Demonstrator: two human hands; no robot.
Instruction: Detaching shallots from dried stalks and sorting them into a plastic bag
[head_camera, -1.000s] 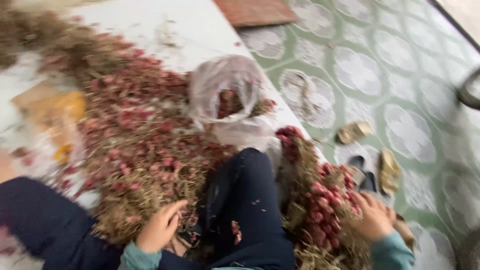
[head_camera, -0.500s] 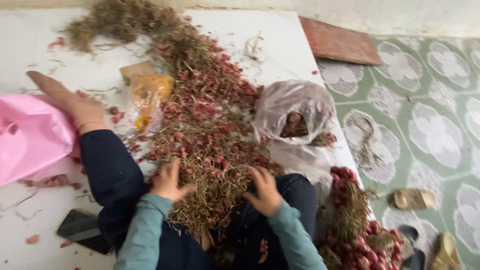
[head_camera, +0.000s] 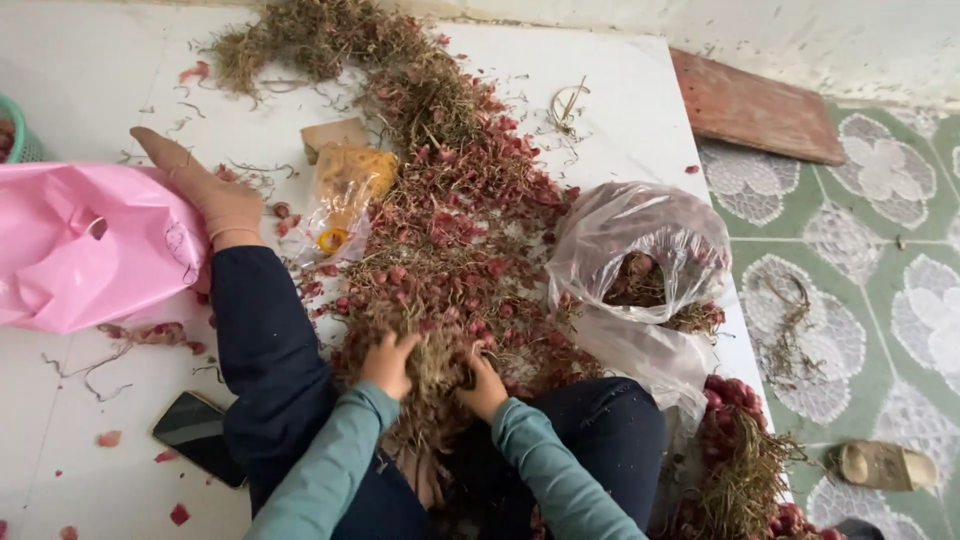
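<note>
White sheeting (head_camera: 620, 90) covers the floor where the work goes on, with green patterned tiles (head_camera: 880, 250) beside it on the right. At the near edge of the sheet the left hand (head_camera: 388, 362) and the right hand (head_camera: 487, 385), both in teal sleeves, dig into the front of a long heap of small red shallots with dry stalks (head_camera: 450, 230); the fingers of each are curled around a tuft of the straw-coloured stalks between them, gripping it. Dark trouser legs (head_camera: 270, 350) stretch out on either side of the hands, and a bare foot (head_camera: 205, 190) at the end of the left leg rests against a pink plastic bag (head_camera: 80, 245). A dark phone (head_camera: 198, 435) lies on the sheet just beside that leg. Further up, a yellowish plastic packet (head_camera: 345, 190) sits at the heap's left edge. To the right of the heap a clear plastic bag (head_camera: 640, 260) stands open with shallots inside, and a bundled bunch of shallots (head_camera: 740, 460) lies below it. A reddish board (head_camera: 760, 105) leans at the far wall, and a sandal (head_camera: 885, 465) rests on the tiles
</note>
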